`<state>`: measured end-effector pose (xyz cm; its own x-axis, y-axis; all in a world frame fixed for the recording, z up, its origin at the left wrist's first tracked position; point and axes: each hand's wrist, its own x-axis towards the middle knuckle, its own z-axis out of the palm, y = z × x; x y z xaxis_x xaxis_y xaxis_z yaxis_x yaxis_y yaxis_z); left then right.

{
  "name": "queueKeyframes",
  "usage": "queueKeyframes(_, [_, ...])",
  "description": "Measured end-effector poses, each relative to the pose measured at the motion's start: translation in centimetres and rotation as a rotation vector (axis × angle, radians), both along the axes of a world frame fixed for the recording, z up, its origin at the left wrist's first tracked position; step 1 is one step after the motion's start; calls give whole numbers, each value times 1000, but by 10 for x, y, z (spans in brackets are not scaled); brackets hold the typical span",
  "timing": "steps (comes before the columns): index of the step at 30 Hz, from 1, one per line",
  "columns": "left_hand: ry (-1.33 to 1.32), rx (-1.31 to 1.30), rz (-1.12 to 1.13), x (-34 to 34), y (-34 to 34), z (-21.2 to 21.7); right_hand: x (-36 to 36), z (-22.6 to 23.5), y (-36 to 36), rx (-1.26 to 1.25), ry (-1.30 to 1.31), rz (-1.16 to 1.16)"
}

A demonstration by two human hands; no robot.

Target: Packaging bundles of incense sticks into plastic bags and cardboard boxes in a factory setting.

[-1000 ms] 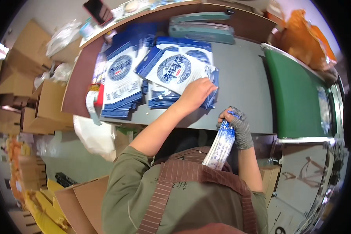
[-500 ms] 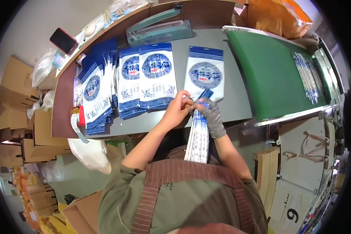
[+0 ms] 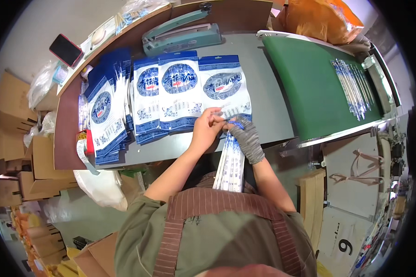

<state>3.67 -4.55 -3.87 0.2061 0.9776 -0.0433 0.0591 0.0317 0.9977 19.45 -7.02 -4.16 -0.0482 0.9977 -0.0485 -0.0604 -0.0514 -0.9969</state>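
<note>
At the centre of the frame, the right hand (image 3: 246, 138) is clamped round the upper end of the bundle (image 3: 231, 166), likely to keep its sticks together; the left hand (image 3: 206, 130) has bent fingers beside it, whether gripping I cannot tell; overlapping bags (image 3: 178, 104) lie printed side up on the bench (image 3: 272, 104), perhaps to save room
</note>
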Motion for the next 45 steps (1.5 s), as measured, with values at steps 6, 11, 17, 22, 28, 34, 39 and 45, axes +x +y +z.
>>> queueKeyframes(6, [196,649,265,20,-39,30,-2,5,-22,197,-491,-128])
queueKeyframes(11, [243,853,-304,-16,-98,46,38,0,-142,11,-179,194])
queueKeyframes(17, [300,722,-342,-23,-80,58,11,37,-98,295,-1002,-218])
queueKeyframes(22, [348,1083,-89,-10,11,176,16,172,6,549,-1138,-195])
queueKeyframes(28, [680,852,-143,-41,67,255,36,265,69,807,-955,74])
queueKeyframes(34, [586,641,-227,-48,52,288,24,321,41,506,-836,117])
queueKeyframes(39, [770,496,-353,-71,111,270,28,302,101,282,-873,152])
queueKeyframes(45, [891,969,38,-46,158,272,-23,260,125,1076,-1264,144])
